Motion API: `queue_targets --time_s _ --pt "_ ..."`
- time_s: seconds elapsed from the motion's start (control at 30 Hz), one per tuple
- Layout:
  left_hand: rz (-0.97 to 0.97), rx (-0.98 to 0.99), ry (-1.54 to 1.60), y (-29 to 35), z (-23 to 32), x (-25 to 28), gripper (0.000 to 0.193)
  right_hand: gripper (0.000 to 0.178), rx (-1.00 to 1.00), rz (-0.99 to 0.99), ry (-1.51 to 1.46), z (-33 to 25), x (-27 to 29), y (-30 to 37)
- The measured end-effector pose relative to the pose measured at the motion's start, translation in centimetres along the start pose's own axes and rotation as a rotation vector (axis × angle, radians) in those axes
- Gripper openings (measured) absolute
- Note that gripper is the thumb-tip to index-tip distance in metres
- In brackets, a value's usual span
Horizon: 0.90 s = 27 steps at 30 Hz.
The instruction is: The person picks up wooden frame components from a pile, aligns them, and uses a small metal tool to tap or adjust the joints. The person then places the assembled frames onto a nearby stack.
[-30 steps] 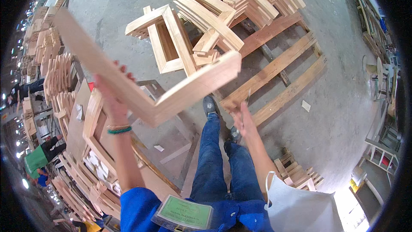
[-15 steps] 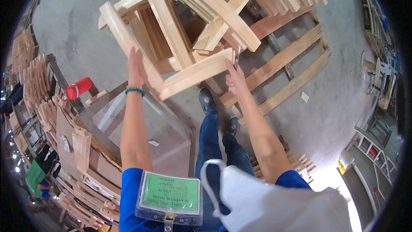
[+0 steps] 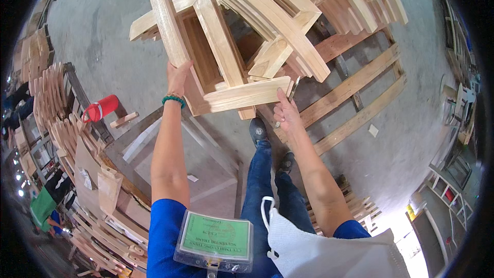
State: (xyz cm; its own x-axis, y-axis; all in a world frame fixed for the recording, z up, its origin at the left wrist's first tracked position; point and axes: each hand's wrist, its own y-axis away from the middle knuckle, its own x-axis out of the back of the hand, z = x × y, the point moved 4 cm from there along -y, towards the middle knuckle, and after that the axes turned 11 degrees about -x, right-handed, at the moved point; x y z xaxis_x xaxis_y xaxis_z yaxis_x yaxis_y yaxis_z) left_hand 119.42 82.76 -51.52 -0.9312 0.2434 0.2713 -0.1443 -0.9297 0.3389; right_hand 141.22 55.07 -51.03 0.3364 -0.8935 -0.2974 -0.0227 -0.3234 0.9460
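At upper centre, the L-shaped wooden piece has shifted further over the wooden stack — left hand gripping one leg, right hand touching the other's end, its hold unclear.

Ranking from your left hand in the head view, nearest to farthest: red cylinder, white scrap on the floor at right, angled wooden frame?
1. Angled wooden frame: in the left hand.
2. Red cylinder: to that hand's left.
3. White scrap: on the floor, well to the right.
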Motion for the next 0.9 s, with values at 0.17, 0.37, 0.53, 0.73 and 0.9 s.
queue_targets --time_s 0.17,0.37,0.53,0.73,0.9 --pt "-0.064 0.128 -0.048 -0.3 -0.8 0.9 0.050 0.039 0.027 0.009 -0.006 0.1 -0.5 0.1" --pt "-0.121 0.099 -0.003 0.4 0.7 0.2 0.060 0.040 0.043 0.011 -0.009 -0.3 -0.4 0.6" --pt "0.328 -0.109 -0.148 4.1 4.0 0.7 0.081 0.044 0.056 -0.090 0.037 -0.2 2.3 3.2" --pt "0.131 -0.161 0.070 23.4 4.7 -4.1 0.029 0.023 0.124 0.077 0.167 7.4 19.4 9.7" --pt "-0.298 0.343 0.089 45.9 6.9 -6.7 0.023 0.010 0.003 0.673 0.493 14.7 42.9 22.4"
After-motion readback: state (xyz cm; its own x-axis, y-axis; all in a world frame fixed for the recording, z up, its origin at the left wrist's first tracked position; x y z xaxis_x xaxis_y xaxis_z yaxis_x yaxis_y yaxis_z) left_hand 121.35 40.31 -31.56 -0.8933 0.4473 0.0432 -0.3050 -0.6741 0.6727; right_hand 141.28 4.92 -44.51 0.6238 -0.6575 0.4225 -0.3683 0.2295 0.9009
